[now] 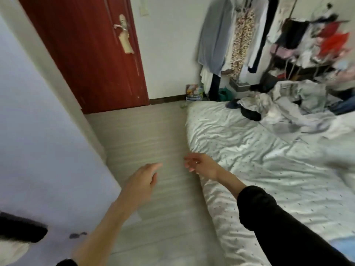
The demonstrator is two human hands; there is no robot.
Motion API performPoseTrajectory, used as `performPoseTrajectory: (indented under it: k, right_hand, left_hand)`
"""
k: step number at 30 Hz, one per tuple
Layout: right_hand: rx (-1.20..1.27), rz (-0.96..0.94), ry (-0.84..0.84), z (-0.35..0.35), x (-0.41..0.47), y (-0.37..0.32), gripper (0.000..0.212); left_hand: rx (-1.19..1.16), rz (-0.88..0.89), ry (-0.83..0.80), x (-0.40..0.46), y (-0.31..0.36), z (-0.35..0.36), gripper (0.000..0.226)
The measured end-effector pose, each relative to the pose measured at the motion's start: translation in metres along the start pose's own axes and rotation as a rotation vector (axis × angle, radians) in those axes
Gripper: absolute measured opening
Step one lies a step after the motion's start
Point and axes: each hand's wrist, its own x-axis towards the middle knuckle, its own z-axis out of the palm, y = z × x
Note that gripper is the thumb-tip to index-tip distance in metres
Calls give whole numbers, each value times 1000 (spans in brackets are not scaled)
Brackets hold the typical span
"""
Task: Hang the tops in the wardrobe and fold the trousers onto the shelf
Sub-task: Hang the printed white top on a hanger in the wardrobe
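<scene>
Plainly idle, the left hand (142,179) and right hand (201,166) hang loose-fingered and hold nothing at lower centre over the floor (146,131), probably between garments, since the clothes pile (284,104) waits on the bed (269,160) at upper right beneath the hanging rail clothes (236,35).

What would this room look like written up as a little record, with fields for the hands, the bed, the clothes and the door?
left hand: left hand held over the floor, fingers relaxed, holding nothing
right hand: right hand at the bed's edge, fingers loosely curled, holding nothing
bed: bed with a rumpled dotted sheet
loose clothes: pile of clothes heaped at the bed's far end
hung clothes: hanging garments against the wall
door: red door, shut
</scene>
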Motion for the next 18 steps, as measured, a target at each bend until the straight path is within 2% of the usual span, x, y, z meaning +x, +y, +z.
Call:
performPoseTrajectory:
  k: [4,7,11,18]
  right_hand:
    - [71,150,179,-88,-61,91,27]
    - [121,246,274,-145,-108,159,28]
    - [155,380,416,-208,-176,252,27]
    - [132,665,567,-270,-254,377,28]
  left_hand:
    - [15,129,-128,41,94,72,54]
    - [13,237,-234,62,175,128,36]
    - [22,411,-440,83,275,217,37]
    - [88,555,-764,93,378,335,44]
